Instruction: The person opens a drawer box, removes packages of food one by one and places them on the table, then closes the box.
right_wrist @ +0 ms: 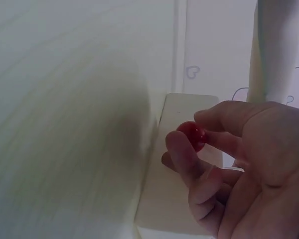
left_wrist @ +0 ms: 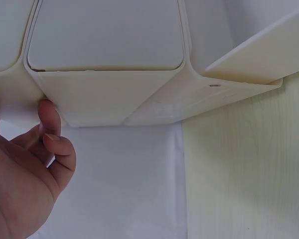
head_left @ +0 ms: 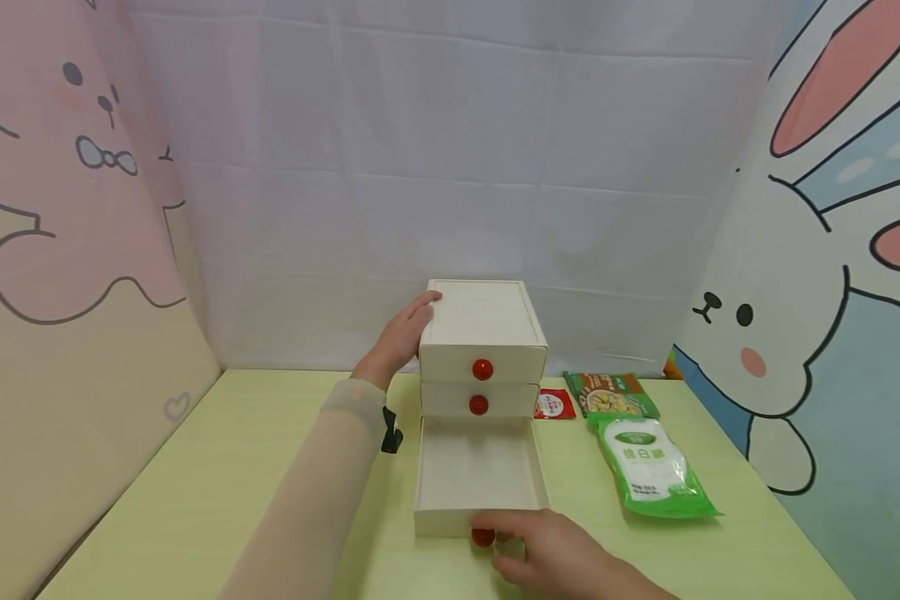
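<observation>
A small white cabinet (head_left: 487,312) with three stacked drawers and red knobs stands on the table. Its bottom drawer (head_left: 476,462) is pulled out, with nothing inside it; the upper drawer (head_left: 446,364) and middle drawer (head_left: 444,399) are closed. My left hand (head_left: 399,337) rests against the cabinet's left side, fingertips at the top edge. In the left wrist view, the fingers (left_wrist: 50,117) touch the side wall, slightly bent. At the front, my right hand (head_left: 558,550) pinches the red knob (right_wrist: 192,135) of the bottom drawer between thumb and fingers.
Right of the cabinet lie a green-and-white bag (head_left: 648,467) with a clear window, a brown-and-green food packet (head_left: 611,395) and a small red packet (head_left: 555,405). A white curtain (head_left: 345,208) hangs behind the pale green table (head_left: 270,442). Printed cartoon panels flank both sides.
</observation>
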Available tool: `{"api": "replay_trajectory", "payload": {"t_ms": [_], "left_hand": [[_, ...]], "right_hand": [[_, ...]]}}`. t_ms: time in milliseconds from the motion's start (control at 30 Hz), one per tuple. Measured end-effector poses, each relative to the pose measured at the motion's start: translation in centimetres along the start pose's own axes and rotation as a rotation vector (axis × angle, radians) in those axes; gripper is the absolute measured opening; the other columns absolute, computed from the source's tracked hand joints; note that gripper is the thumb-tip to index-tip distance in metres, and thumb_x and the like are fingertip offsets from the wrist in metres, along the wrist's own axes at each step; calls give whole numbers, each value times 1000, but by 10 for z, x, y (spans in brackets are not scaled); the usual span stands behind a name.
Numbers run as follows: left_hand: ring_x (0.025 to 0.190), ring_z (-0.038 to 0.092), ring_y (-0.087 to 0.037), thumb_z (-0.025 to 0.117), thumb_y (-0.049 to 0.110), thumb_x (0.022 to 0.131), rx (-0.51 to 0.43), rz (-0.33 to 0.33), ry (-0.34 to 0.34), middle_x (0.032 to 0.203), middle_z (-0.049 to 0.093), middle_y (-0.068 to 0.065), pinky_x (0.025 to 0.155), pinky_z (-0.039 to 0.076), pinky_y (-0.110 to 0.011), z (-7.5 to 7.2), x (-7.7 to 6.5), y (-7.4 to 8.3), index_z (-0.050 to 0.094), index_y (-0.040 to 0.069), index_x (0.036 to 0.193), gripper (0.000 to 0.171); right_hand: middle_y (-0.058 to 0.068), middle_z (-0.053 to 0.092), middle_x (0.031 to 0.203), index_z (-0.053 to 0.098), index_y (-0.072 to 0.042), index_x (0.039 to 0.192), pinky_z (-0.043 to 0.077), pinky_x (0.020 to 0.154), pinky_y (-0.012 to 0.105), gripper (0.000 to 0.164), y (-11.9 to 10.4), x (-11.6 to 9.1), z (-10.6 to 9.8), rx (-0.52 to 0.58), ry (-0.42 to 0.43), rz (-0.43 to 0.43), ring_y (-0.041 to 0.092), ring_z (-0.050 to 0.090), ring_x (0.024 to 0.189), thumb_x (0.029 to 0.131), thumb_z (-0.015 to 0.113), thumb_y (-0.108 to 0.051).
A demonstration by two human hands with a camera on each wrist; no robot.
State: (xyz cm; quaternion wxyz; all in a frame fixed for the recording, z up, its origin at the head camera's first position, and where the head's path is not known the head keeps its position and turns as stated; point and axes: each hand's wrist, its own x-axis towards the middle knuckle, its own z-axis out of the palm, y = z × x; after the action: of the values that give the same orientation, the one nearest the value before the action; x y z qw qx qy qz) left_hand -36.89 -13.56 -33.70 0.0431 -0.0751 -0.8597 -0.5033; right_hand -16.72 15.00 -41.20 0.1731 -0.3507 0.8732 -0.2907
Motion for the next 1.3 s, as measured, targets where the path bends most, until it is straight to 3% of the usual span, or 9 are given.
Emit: {"api": "replay_trajectory", "payload": {"t_ms": [267, 667, 933, 1300], "left_hand": [[152, 30, -30, 30, 58, 105, -4, -2, -2, 165, 32, 8, 117, 26, -66, 1, 0, -1, 39, 48, 153, 49], [151, 32, -28, 30, 55, 106, -12, 9, -4, 163, 35, 6, 117, 28, -63, 0, -4, 2, 41, 46, 152, 48], [152, 31, -28, 31, 53, 107, -28, 5, -1, 163, 36, 6, 118, 26, -62, 0, -1, 1, 42, 45, 152, 47], [152, 31, -28, 30, 54, 106, -26, -2, -4, 163, 36, 6, 118, 27, -62, 0, 0, 2, 41, 46, 152, 47]], "right_hand": [[-21, 68, 109, 67, -27, 131, 54, 90, 25, 37, 6, 5, 7, 24, 58, -40, -4, 58, 93, 95, 71, -21], [-24, 69, 102, 72, -32, 121, 49, 71, 18, 26, 7, 12, 8, 8, 148, -34, -5, 55, 81, 96, 71, -25], [-21, 70, 105, 73, -31, 122, 50, 71, 20, 27, 14, 20, 7, -18, 184, 10, -3, 54, 80, 95, 72, -24], [-19, 72, 106, 74, -30, 120, 53, 77, 23, 27, 18, 33, 4, -37, 235, -9, -5, 58, 85, 95, 72, -22]]}}
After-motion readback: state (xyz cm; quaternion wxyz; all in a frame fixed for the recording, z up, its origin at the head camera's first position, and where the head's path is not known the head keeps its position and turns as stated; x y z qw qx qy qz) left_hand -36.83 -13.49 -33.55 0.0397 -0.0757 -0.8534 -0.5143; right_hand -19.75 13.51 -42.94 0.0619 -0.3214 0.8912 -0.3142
